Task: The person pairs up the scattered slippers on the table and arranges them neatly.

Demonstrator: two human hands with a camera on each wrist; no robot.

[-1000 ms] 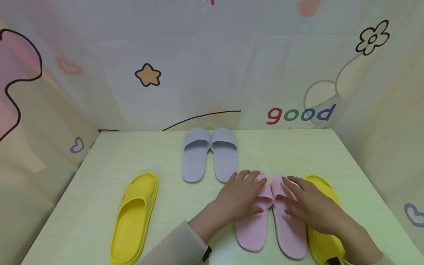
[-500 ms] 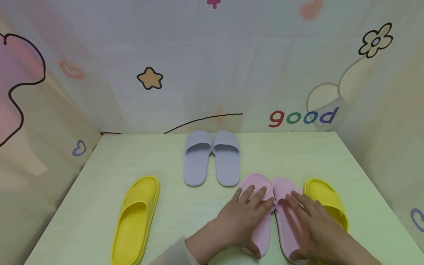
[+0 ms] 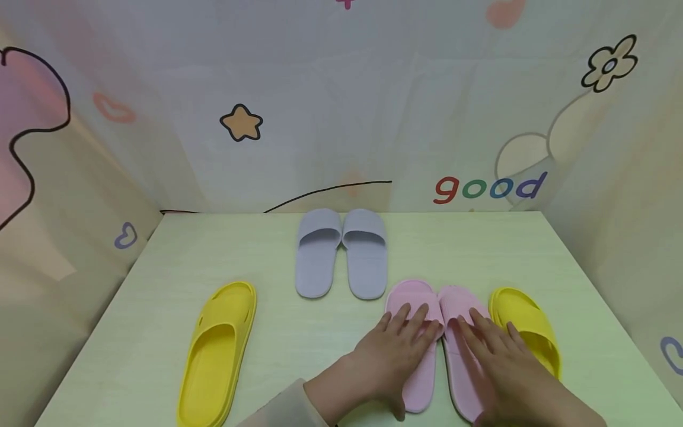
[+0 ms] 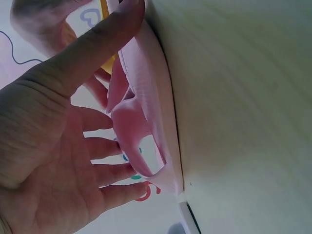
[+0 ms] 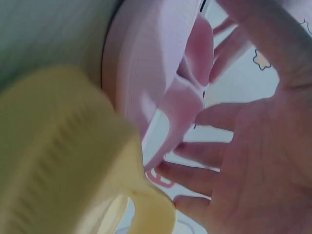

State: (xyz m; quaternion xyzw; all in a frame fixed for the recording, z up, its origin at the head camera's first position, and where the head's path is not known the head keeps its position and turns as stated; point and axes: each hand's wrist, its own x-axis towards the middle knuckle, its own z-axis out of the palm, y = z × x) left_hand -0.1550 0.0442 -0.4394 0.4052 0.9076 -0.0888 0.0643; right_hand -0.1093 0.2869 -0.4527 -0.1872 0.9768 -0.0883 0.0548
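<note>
A pair of pink slippers lies side by side at the front right, the left one (image 3: 418,391) and the right one (image 3: 463,385) meeting at their straps. My left hand (image 3: 381,359) is spread over the left slipper, fingertips at its strap (image 4: 130,129) and thumb by the sole's edge near the heel. Over the right slipper reaches my right hand (image 3: 509,370), its fingers extended toward the strap (image 5: 180,105). Neither palm grips anything. Just right of the pink pair is a yellow slipper (image 3: 533,329), partly hidden by my right hand.
Another yellow slipper (image 3: 216,356) lies at the front left, toe pointing away. Two lavender slippers (image 3: 315,267) stand together near the table's back edge. A printed curtain (image 3: 341,118) hangs behind and along both sides of the pale table (image 3: 133,344).
Both hands have drawn back from the toe ends toward the heels of the pink slippers. My left thumb has come down beside the left heel. The other slippers keep their places.
</note>
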